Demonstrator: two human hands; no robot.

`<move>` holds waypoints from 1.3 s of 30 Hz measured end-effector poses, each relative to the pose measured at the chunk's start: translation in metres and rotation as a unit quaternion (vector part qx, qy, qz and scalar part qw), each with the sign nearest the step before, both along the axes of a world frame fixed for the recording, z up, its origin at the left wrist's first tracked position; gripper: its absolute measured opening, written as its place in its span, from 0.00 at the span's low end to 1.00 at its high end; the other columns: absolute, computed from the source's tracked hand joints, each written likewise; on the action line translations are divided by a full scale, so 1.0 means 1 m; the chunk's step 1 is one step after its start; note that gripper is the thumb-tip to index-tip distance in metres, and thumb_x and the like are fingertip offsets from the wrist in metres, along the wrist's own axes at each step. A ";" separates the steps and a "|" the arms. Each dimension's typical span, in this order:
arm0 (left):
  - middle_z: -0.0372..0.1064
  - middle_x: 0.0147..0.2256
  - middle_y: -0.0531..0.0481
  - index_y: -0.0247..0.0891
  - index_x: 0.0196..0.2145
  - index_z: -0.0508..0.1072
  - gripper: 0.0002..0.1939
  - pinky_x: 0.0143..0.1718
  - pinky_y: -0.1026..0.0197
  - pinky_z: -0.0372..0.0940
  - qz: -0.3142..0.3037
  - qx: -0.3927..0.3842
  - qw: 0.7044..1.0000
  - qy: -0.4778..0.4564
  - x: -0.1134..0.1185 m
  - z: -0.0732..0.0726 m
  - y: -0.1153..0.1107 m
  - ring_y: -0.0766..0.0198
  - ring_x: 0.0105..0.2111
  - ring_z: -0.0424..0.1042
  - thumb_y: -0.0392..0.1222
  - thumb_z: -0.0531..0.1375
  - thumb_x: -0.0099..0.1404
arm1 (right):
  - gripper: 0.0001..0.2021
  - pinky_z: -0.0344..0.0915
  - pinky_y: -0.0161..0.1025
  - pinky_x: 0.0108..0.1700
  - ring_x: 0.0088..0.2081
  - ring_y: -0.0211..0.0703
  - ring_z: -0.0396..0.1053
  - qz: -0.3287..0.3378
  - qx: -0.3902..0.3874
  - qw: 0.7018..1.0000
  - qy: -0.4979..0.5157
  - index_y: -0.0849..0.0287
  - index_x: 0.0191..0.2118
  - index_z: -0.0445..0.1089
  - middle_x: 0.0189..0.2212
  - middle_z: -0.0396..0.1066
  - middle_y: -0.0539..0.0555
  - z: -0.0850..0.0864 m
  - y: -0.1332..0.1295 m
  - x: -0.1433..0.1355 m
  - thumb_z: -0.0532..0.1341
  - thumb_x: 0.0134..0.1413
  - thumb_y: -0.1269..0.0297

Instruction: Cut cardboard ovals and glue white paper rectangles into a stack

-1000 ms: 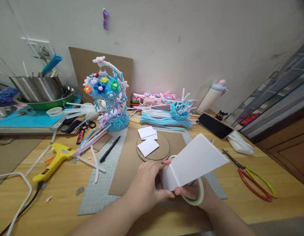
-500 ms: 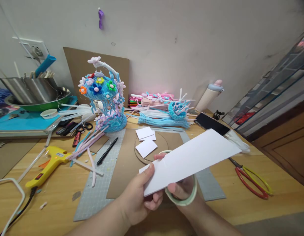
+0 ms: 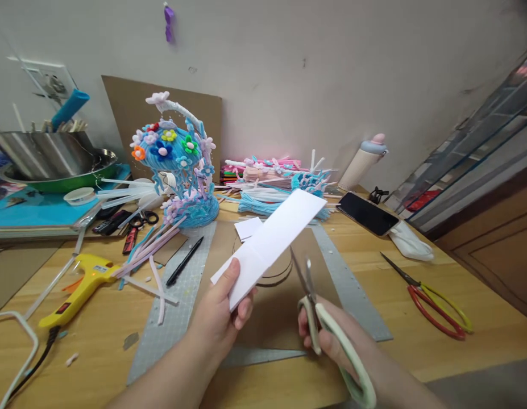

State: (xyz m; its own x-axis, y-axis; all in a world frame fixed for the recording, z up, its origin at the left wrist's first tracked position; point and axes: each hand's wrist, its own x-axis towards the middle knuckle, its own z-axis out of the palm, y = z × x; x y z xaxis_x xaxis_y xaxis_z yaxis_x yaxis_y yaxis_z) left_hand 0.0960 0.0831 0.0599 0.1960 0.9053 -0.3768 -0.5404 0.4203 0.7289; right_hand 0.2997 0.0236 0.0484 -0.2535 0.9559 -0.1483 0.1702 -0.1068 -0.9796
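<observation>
My left hand (image 3: 227, 298) grips a long strip of folded white paper (image 3: 274, 236) near its lower end, thumb on top. To the right, my right hand (image 3: 327, 335) has its fingers through the handles of pale green scissors (image 3: 312, 301), whose blades are spread and point up beside the paper without touching it. Under both lies a brown cardboard sheet (image 3: 284, 318) on a grey cutting mat (image 3: 361, 301). A white paper piece (image 3: 248, 228) rests on the cardboard, and a drawn circle shows partly behind the strip.
On the left are a yellow glue gun (image 3: 78, 287), a black pen (image 3: 185, 260) and a blue flowered pipe-cleaner lamp shape (image 3: 178, 153). Red-and-yellow scissors (image 3: 438, 309) and a phone (image 3: 368, 213) lie right. Pipe-cleaner bundles (image 3: 263, 201) sit at the back.
My right hand has come away from the paper and moved down, its scissors now upright with blades apart. The paper strip has shifted left and tilted more steeply in my left hand.
</observation>
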 end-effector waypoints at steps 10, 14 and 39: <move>0.67 0.14 0.54 0.36 0.26 0.68 0.19 0.10 0.73 0.44 0.016 0.008 0.998 0.067 0.000 0.000 -0.002 0.77 0.08 0.52 0.56 0.59 0.60 | 0.30 0.58 0.34 0.31 0.29 0.38 0.56 0.128 -0.065 0.986 -0.084 0.60 0.36 0.62 0.29 0.62 0.50 0.036 -0.009 -0.006 0.51 0.51 0.33; 0.64 0.11 0.53 0.35 0.23 0.69 0.21 0.09 0.72 0.43 -0.018 0.002 0.995 0.101 0.004 -0.002 -0.007 0.75 0.07 0.52 0.58 0.60 0.58 | 0.29 0.57 0.34 0.31 0.29 0.37 0.56 0.140 -0.071 0.986 -0.064 0.60 0.36 0.62 0.29 0.60 0.49 0.034 -0.008 -0.006 0.53 0.51 0.34; 0.59 0.08 0.54 0.34 0.18 0.69 0.24 0.10 0.69 0.40 -0.097 0.020 0.980 0.174 0.004 0.003 -0.014 0.75 0.07 0.51 0.58 0.57 0.60 | 0.30 0.61 0.37 0.32 0.29 0.41 0.64 0.133 -0.163 0.975 0.065 0.61 0.36 0.65 0.29 0.64 0.53 0.023 -0.005 -0.002 0.55 0.49 0.33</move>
State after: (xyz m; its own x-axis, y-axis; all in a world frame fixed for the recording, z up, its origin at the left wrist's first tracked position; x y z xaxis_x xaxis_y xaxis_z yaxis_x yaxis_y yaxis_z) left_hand 0.1003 0.0694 0.0627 0.2312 0.8794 -0.4161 -0.1689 0.4575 0.8730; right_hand 0.2981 0.0190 0.0710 -0.5236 0.7607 -0.3836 0.1106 -0.3858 -0.9159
